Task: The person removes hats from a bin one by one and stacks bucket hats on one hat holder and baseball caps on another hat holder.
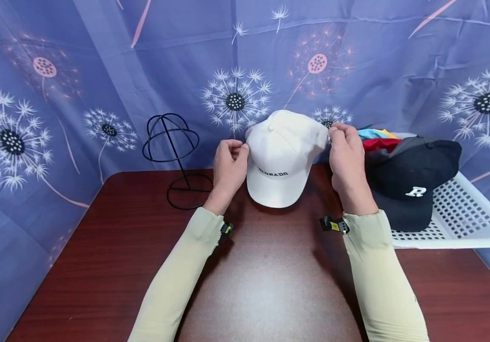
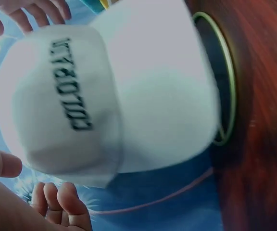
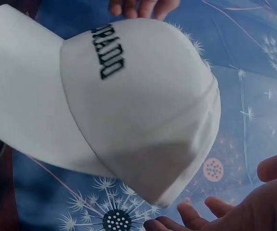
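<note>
A white baseball cap [image 1: 280, 152] with dark lettering on its front stands upright at the back of the table, brim toward me. Beyond its brim, a thin wire ring [image 2: 232, 82] shows in the left wrist view; what bears the cap inside is hidden. My left hand [image 1: 230, 164] is beside the cap's left side, thumb and loosely bent fingers apart with a gap between them. On the other side, my right hand [image 1: 347, 161] is by the cap's edge. Its thumb [image 3: 273, 167] and fingers are spread, and the right wrist view shows nothing pinched between them.
A bare black wire hat stand [image 1: 181, 161] stands at the back left. On the right, a white perforated basket [image 1: 475, 213] holds a black cap [image 1: 418, 175] with a white letter, and other colourful caps behind it. A patterned blue cloth [image 1: 176, 61] hangs behind the brown table [image 1: 99, 266].
</note>
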### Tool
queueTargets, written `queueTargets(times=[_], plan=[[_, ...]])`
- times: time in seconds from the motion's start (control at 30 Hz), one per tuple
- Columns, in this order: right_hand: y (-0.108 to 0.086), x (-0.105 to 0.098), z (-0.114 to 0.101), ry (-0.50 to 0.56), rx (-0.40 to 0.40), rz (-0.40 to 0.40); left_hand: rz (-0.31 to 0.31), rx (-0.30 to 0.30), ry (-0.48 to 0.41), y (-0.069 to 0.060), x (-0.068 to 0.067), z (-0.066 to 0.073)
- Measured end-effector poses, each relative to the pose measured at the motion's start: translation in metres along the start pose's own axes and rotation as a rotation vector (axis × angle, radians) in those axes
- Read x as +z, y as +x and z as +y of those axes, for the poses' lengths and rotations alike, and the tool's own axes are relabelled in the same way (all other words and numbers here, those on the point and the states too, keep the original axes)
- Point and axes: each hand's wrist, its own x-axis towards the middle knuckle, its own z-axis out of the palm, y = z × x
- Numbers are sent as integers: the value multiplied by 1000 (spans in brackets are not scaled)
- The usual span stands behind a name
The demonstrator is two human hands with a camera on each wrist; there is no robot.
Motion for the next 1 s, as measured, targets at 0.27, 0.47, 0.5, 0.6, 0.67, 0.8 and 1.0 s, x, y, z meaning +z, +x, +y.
queueTargets(times=[0.27, 0.47, 0.5, 0.6, 0.67, 0.8, 1.0], plan=[[1, -3, 0, 7, 8, 9, 12, 111, 9, -6, 0, 11], [0, -3, -1, -1, 2, 12, 24, 145, 16, -10, -2, 17], [0, -3, -1, -4, -3, 12, 28, 158, 19, -10, -3, 19], [-1, -5, -3, -1, -19, 9, 42, 214, 30, -14, -3, 24], [-2, -7, -3, 2, -25, 7, 45, 246, 37, -16, -3, 29], [-1, -9, -4, 12, -23, -6, 40, 267, 44, -20, -4, 35], [-1, -12, -3, 9, -20, -30, 34, 301, 43, -25, -5, 41]])
